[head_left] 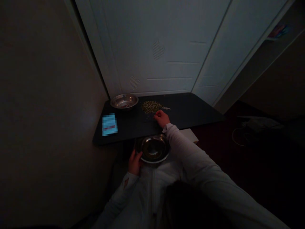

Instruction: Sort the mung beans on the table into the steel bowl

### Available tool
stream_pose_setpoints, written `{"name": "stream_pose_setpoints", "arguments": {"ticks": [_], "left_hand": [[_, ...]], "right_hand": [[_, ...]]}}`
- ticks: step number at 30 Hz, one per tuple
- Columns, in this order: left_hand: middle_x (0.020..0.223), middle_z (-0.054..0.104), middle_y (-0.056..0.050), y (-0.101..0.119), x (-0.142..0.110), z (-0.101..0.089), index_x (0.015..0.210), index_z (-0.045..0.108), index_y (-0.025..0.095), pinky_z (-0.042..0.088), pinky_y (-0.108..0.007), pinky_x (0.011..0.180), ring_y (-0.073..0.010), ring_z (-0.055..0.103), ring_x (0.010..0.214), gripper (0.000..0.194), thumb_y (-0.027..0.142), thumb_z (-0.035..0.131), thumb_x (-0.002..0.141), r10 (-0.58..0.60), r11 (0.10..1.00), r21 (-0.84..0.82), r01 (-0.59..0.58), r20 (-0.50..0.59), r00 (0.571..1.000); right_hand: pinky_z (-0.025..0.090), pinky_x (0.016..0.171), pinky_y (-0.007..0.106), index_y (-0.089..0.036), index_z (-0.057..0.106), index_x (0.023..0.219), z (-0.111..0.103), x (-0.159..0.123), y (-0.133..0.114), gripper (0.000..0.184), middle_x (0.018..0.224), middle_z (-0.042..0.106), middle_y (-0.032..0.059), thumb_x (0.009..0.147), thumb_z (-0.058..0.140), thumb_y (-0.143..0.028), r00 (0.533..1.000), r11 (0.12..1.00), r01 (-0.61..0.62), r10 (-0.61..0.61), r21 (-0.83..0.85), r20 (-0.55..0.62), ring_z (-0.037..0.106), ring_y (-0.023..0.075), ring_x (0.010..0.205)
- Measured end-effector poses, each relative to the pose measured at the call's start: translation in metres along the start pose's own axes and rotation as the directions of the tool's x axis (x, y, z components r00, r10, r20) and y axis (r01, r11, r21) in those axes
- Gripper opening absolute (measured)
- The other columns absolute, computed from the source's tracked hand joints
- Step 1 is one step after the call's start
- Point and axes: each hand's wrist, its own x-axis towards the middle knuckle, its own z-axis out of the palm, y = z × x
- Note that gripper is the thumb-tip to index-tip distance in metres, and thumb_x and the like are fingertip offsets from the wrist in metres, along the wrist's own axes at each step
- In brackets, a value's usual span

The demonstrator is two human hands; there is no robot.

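Observation:
A shiny metal bowl [154,149] sits just below the table's front edge, close to my body. My left hand [134,163] grips its left rim, with a little grain-like stuff in the bottom. On the dark table, a heap of greenish-yellow grains or seeds [150,107] is spread out, with a small pale line of grains [167,108] at its right end. My right hand [162,118] is at the near side of that heap, its fingers pinched together. Whatever is between those fingertips is too small and dark to make out.
The dark table [193,111] stands against a white panel [154,63] with heart patterns. A second metal bowl [124,101] is at its back left, and a blurred-out blue packet [110,124] lies in front of it. A white flat object [190,135] shows beyond the front edge.

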Motion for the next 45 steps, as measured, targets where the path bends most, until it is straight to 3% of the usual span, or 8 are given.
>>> {"name": "stream_pose_setpoints", "arguments": {"ticks": [19, 25, 35, 41, 45], "left_hand": [[0.104, 0.058, -0.007, -0.010, 0.006, -0.004, 0.102, 0.053, 0.018, 0.041, -0.031, 0.080, -0.0204, 0.052, 0.096, 0.041, 0.024, 0.058, 0.061, -0.063, 0.996, -0.059, 0.061, -0.023, 0.998], [0.106, 0.057, -0.007, -0.004, 0.003, -0.004, 0.092, 0.059, 0.016, 0.038, -0.029, 0.083, -0.0204, 0.050, 0.099, 0.033, 0.022, 0.059, 0.059, 0.018, 0.999, 0.034, -0.018, -0.006, 1.000], [0.097, 0.061, -0.006, 0.003, -0.001, -0.001, 0.096, 0.057, 0.017, 0.038, -0.030, 0.083, -0.0199, 0.052, 0.096, 0.037, 0.022, 0.058, 0.059, 0.037, 0.999, 0.022, -0.037, 0.020, 0.999], [0.102, 0.059, -0.007, 0.000, 0.001, -0.001, 0.099, 0.054, 0.018, 0.041, -0.032, 0.078, -0.0215, 0.052, 0.096, 0.041, 0.024, 0.058, 0.059, -0.060, 0.996, -0.063, 0.060, 0.006, 0.998], [0.104, 0.058, -0.007, -0.002, 0.001, 0.000, 0.101, 0.053, 0.018, 0.042, -0.031, 0.077, -0.0213, 0.052, 0.096, 0.042, 0.023, 0.059, 0.059, -0.082, 0.992, -0.099, 0.082, 0.002, 0.997]], "right_hand": [[0.037, 0.060, 0.023, -0.019, 0.046, 0.065, -0.004, -0.004, -0.005, 0.009, 0.061, 0.055, -0.0044, 0.059, 0.046, -0.026, 0.998, 0.999, 0.011, -0.008, -0.036, 0.067, 0.048, 0.0097, 0.059], [0.036, 0.058, 0.022, -0.019, 0.046, 0.063, -0.007, -0.006, -0.008, 0.007, 0.057, 0.055, -0.0048, 0.061, 0.044, -0.026, 0.994, 1.000, 0.004, -0.004, 0.002, 0.111, 0.048, 0.0094, 0.057], [0.035, 0.056, 0.022, -0.019, 0.046, 0.063, -0.004, -0.005, -0.005, 0.008, 0.057, 0.054, -0.0049, 0.060, 0.045, -0.026, 0.993, 1.000, -0.007, 0.010, -0.028, 0.119, 0.047, 0.0094, 0.056], [0.035, 0.057, 0.022, -0.019, 0.046, 0.062, -0.005, -0.005, -0.005, 0.007, 0.054, 0.054, -0.0052, 0.060, 0.044, -0.025, 0.988, 1.000, -0.004, 0.002, 0.013, 0.151, 0.048, 0.0097, 0.055], [0.036, 0.056, 0.022, -0.019, 0.045, 0.062, -0.005, -0.003, -0.004, 0.008, 0.054, 0.054, -0.0048, 0.059, 0.044, -0.026, 0.996, 0.995, -0.028, 0.020, 0.098, 0.085, 0.048, 0.0099, 0.056]]}}
